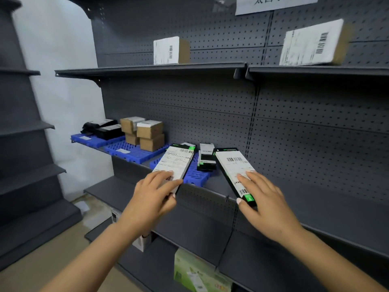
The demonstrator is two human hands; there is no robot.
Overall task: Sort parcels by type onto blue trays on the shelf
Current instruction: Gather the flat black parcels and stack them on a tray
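Two flat black parcels held over the front lip of the middle shelf (210,189), one per hand. Left hand (155,192) clasped on the near end of the left parcel (175,163), fingers across its white label, thumb underneath; long axis running from the hand up and right, far end with the green corner lying over the near blue tray (194,175). Right hand (265,199) clasped on the near end of the right parcel (233,168), fingers on the label, thumb at the green-tabbed end; long axis slanting up and left, far end aimed at the small stack of black parcels (207,158) on that same tray. Left of that tray, a second blue tray (124,151) bearing brown cardboard boxes (145,132); further left, a third blue tray (88,140) with black bags (101,127). Above the trays, on the upper shelf (151,70), two labelled cardboard boxes (171,50) standing on edge.
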